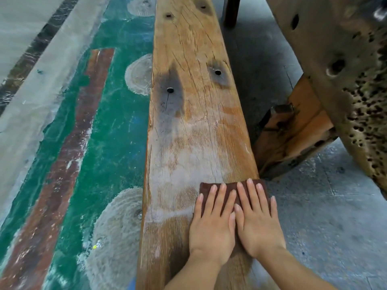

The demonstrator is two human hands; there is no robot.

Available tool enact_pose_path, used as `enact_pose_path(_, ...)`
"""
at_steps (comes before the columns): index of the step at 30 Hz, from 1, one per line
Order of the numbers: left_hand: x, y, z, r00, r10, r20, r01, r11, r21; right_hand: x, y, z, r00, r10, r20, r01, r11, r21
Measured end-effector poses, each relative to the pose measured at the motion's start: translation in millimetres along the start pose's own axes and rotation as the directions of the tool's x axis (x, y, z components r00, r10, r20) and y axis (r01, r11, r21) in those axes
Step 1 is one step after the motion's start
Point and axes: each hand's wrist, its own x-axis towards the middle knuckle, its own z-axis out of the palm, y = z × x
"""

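A: Sheet (206, 189), extent?
B: Only the far edge and left corner show. The rest lies under the left hand (211, 229) and right hand (259, 225); near edge not observable.
A: Plank (188, 122)?
B: Runs off frame top and bottom. Neither end seen.
A: Right side?
B: Pitted beam (345, 70) cut by the top and right edges. Block (293, 130) partly hidden behind plank and beam. Post (231, 11) cut at the top. Pale shiny item (381, 11) in the top right corner: blurred, unidentified.

soft even daylight, faint shadows, mostly sharp, wide-angle bend + slight blur at edges
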Motion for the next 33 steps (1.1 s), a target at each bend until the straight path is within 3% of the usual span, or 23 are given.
enact_pose_path(6, 75, -18, -14, 0.992, 0.027, -0.125, -0.030, 0.999, -0.024, 70, -5, -23, 0.998, 0.044, -0.048, -0.041, 0.998, 0.055)
enact_pose_path(21, 269, -78, -82, 0.991, 0.084, -0.108, -0.089, 0.995, -0.035, 261, -29, -82, 0.982, 0.149, -0.112, -0.132, 0.980, 0.146)
enact_pose_path(33, 324, -102, -108, 0.992, 0.048, -0.114, -0.055, 0.997, -0.059, 326, -43, -102, 0.984, 0.129, -0.125, -0.115, 0.987, 0.114)
